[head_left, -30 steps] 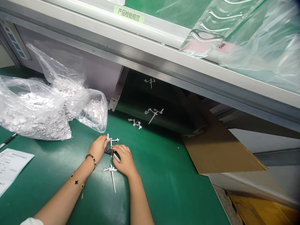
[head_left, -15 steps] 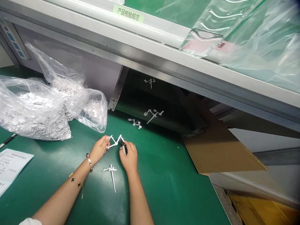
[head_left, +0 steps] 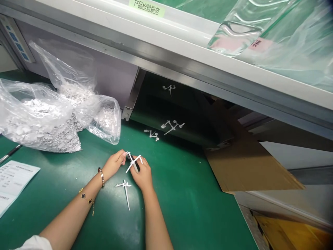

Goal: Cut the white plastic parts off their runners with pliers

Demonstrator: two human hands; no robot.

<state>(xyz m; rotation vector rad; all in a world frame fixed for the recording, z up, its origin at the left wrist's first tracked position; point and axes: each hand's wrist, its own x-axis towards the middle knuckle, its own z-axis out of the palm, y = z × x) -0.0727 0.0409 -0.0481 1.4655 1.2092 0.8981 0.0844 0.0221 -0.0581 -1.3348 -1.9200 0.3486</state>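
Over the green table, my left hand [head_left: 116,162] pinches one end of a branched white plastic piece [head_left: 133,161]. My right hand [head_left: 142,173] is closed around a small dark-jawed tool with a pale handle [head_left: 136,167], which lies partly behind the white piece. The tool's jaws are near the end by my left fingertips; whether they touch it is too small to tell. Below my hands, a second white branched piece [head_left: 126,194] rests on the table. Another white piece [head_left: 152,134] lies farther back, beside a dark reflective panel [head_left: 166,107].
Clear bags of small white pieces [head_left: 49,132] stand at the left. Near them lie a printed sheet [head_left: 17,180] and a pen [head_left: 10,153]. Brown cardboard [head_left: 244,170] leans at the right. A metal shelf edge [head_left: 166,57] crosses above.
The white piece has turned in my left fingers, and the tool has moved toward its left-hand end. The view has shifted slightly.
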